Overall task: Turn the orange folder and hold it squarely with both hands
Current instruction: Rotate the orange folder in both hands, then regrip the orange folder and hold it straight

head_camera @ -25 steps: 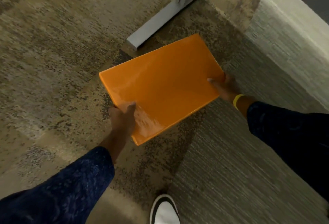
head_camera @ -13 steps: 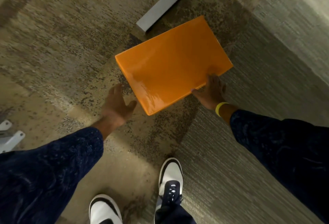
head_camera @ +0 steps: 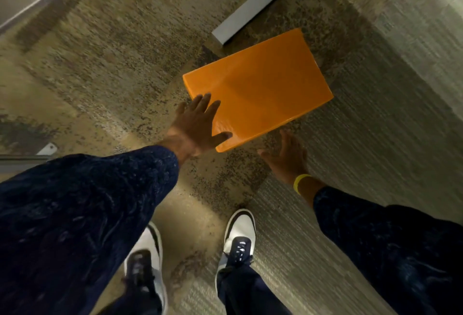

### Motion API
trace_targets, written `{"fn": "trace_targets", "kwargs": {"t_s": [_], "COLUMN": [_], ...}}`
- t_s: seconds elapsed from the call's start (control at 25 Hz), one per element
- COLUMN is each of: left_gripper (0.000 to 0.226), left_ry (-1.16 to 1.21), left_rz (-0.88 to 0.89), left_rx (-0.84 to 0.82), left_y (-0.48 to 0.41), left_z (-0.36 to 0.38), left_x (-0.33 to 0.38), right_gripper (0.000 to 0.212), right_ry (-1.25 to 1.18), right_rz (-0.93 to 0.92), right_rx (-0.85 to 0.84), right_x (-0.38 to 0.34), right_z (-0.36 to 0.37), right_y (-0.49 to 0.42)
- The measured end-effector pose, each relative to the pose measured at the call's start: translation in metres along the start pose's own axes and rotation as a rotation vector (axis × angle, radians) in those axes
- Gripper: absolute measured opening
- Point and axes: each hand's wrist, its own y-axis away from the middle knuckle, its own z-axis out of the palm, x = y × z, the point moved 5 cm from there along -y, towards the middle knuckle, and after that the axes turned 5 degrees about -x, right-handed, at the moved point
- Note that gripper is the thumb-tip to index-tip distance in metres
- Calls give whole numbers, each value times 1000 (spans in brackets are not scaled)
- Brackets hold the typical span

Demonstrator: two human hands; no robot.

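Both hands are spread: the left hand (head_camera: 200,124) lies flat on the orange folder (head_camera: 260,86) at its near-left corner, the right hand (head_camera: 288,157) just below its near edge, touching nothing. A grey metal foot (head_camera: 250,16) lies beyond it on the carpet (head_camera: 112,46); two white shoes (head_camera: 239,234) stand below.

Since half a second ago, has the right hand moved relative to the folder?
Yes. The right hand has come off the folder: it gripped the near edge, and now it hangs open below that edge, apart from it, toward the shoes.
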Motion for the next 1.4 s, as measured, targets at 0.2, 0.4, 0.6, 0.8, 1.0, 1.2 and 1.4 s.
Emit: {"fn": "trace_targets", "kwargs": {"t_s": [0.2, 0.4, 0.6, 0.8, 1.0, 1.2, 1.4], "left_gripper": [97, 100, 95, 85, 92, 74, 46], "left_ry": [16, -11, 194, 343, 644, 907, 1053], "left_rz": [34, 57, 16, -34, -143, -122, -104], "left_rx": [31, 16, -7, -77, -173, -180, -122], "left_y": [-26, -75, -131, -166, -189, -191, -203], "left_z": [-12, -7, -11, -4, 5, 15, 13], "left_x": [-22, -52, -82, -110, -116, -114, -101], "right_gripper": [99, 104, 87, 100, 97, 96, 102], "right_ry": [-276, -682, -1108, -1346, -1461, -1378, -1224], "right_rz": [188, 360, 411, 473, 424, 349, 221], "right_rx": [-29, -1, -38, 90, 181, 299, 332], "right_x": [-1, -14, -36, -45, -44, -40, -37], "right_z": [10, 33, 65, 86, 95, 73, 29], "right_y": [-25, -55, -78, -93, -102, -109, -137]}}
